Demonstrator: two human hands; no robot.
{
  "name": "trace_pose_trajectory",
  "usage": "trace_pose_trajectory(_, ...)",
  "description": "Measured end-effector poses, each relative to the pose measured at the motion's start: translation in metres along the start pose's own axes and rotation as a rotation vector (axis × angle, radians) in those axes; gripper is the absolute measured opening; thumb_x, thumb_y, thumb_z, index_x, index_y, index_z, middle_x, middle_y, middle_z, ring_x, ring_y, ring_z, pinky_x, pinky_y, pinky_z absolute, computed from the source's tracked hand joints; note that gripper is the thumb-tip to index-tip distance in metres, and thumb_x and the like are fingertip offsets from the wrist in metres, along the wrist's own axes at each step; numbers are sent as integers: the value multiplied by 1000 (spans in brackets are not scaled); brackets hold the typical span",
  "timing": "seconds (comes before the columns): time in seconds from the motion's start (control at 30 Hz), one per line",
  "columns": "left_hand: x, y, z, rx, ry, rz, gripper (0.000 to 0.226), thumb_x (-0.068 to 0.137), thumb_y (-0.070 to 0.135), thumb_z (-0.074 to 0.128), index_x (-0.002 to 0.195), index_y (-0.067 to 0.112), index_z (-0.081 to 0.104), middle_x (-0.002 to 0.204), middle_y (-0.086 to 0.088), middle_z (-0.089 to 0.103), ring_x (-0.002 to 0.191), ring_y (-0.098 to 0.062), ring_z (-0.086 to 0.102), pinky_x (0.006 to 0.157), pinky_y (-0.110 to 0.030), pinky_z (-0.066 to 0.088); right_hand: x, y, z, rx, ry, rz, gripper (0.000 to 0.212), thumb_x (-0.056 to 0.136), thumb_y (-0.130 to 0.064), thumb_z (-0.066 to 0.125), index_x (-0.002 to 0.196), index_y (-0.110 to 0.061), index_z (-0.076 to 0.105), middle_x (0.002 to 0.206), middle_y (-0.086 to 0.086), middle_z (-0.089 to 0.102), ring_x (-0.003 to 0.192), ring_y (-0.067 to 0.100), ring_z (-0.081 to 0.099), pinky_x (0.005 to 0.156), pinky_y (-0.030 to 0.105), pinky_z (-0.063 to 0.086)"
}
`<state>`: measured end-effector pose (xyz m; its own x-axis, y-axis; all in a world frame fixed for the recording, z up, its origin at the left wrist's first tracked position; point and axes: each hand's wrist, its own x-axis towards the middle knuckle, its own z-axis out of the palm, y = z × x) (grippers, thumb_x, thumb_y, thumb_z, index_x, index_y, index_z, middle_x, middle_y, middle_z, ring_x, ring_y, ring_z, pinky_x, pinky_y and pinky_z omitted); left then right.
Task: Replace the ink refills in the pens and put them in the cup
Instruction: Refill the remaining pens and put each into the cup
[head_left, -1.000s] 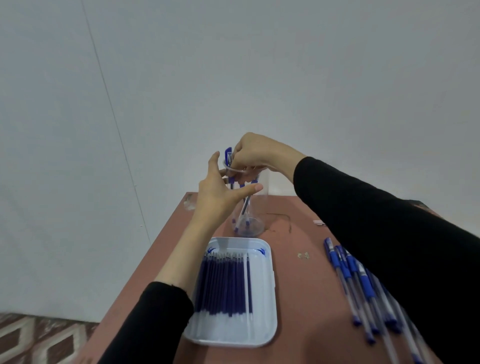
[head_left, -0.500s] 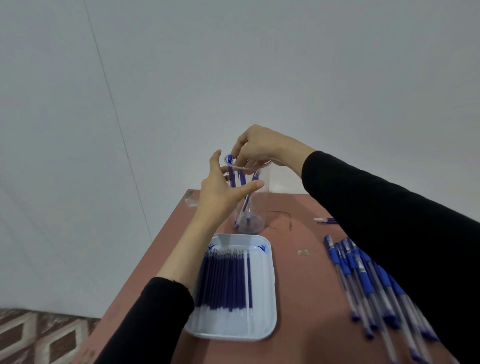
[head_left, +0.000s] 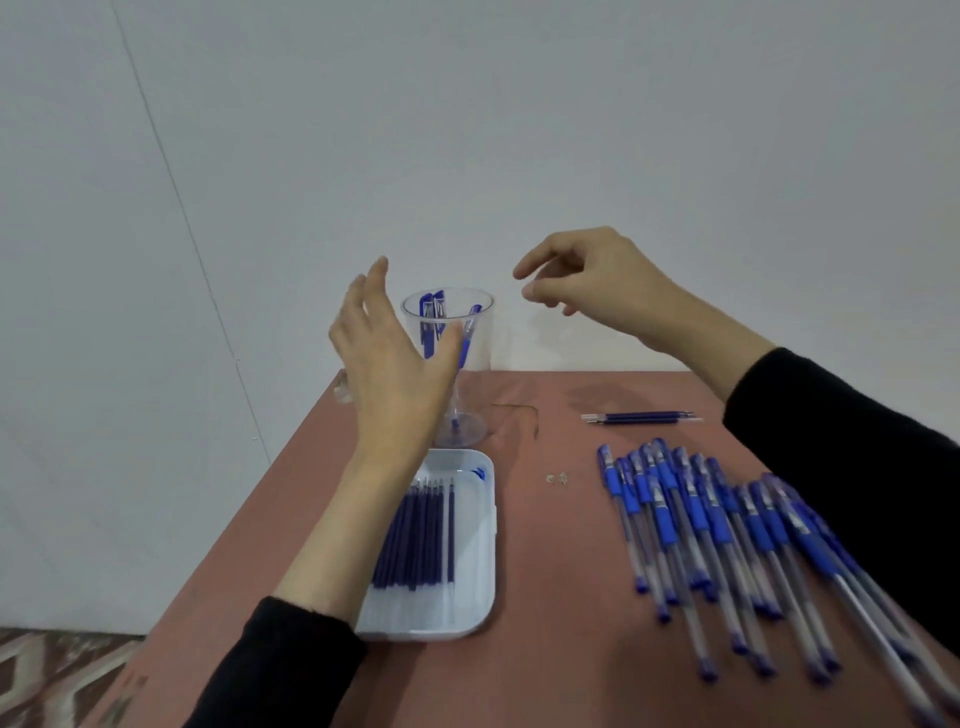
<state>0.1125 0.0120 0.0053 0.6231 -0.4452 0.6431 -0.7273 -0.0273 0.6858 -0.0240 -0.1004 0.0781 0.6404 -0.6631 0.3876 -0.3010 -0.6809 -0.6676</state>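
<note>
Head view: right hand (head_left: 587, 283) has lifted clear of the cup (head_left: 480, 338), fingers loosely curled, empty. Left hand (head_left: 395, 364) fingers straight, beside cup. Cup stands upright behind the tray (head_left: 470, 545), pens (head_left: 430, 325) inside; pile of pens (head_left: 696, 525) awaits refilling.

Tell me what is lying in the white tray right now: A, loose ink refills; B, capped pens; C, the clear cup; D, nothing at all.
A: a row of thin dark-blue ink refills lies side by side in the white tray, while the capped pens lie on the table beside it.
</note>
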Motion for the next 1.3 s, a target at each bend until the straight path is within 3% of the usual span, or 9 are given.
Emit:
trace_pose_trajectory(0.07, -16, 10, 7, 13, 81, 122, 51, 87, 25, 60, 133, 11, 43, 133, -8, 44, 123, -26, 33, 99, -22, 24, -23, 17, -7, -20, 13, 46, 12, 86, -15, 67, 96, -18, 71, 79, 0, 68, 70, 9, 61, 70, 23, 50)
trace_pose_trajectory(0.13, -32, 20, 20, 35, 43, 200, 37, 84, 21, 57, 119, 10, 53, 117, -7, 54, 109, -26, 41, 93, -23, 28, -46, 35, -9, -14, 26, 104, 10, 87, -17, 66, 94, -21, 71, 80, 1, 69, 71, 10, 62, 71, 24, 50)
trace_pose_trajectory(0.3, -65, 29, 57, 74, -478, 80, 22, 86, 22, 60, 107, 16, 58, 99, 0, 62, 102, -22, 50, 85, -27, 34, -89, 76, 0, 77, 107, 220, 10, 88, -16, 65, 89, -24, 71, 82, 1, 70, 68, 8, 63, 63, 17, 47)
trace_pose_trajectory(0.4, -75, 31, 71, 38, -697, -78, 22, 87, 26, 60, 108, 20, 57, 80, 8, 58, 87, -19, 58, 73, -28, 41, -101, 91, 7, 94, 171, 238, 12, 89, -15, 64, 91, -23, 71, 80, -2, 70, 70, 8, 64, 61, 14, 46)
trace_pose_trajectory(0.6, -78, 32, 87, 124, -870, -157, 22, 84, 28, 61, 104, 23, 56, 96, -4, 67, 92, -23, 63, 83, -37, 52, -105, 101, 14, 171, 301, 231, 16, 91, -12, 61, 88, -26, 69, 74, -4, 68, 69, 7, 62, 64, 19, 47)
trace_pose_trajectory(0.87, -66, 43, 93, 266, -978, -107, 42, 82, 29, 67, 117, 14, 50, 105, -5, 59, 92, -21, 58, 76, -33, 48, -105, 101, 13, 178, 332, 217, 13, 92, -15, 60, 91, -25, 68, 75, -2, 67, 68, 5, 61, 65, 19, 47)
trace_pose_trajectory(1.03, -65, 55, 95, 325, -1012, -108, 43, 84, 21, 64, 120, 8, 44, 83, -1, 49, 73, -22, 57, 67, -33, 53, -106, 103, 12, 164, 336, 209, 14, 92, -14, 60, 89, -25, 68, 74, -3, 67, 66, 5, 60, 66, 22, 49)
trace_pose_trajectory(1.2, -69, 62, 95, 402, -1020, -55, 47, 86, 20, 61, 124, 4, 39, 109, -12, 53, 93, -30, 62, 78, -39, 55, -107, 105, 13, 136, 329, 194, 14, 91, -15, 61, 87, -26, 68, 74, -4, 67, 66, 3, 61, 64, 15, 47)
trace_pose_trajectory(1.3, -70, 64, 95, 417, -1004, -32, 47, 87, 22, 60, 124, 3, 38, 114, -14, 53, 100, -31, 60, 76, -35, 51, -107, 105, 14, 114, 325, 192, 14, 91, -15, 61, 87, -27, 67, 73, -8, 66, 65, -1, 61, 64, 9, 47)
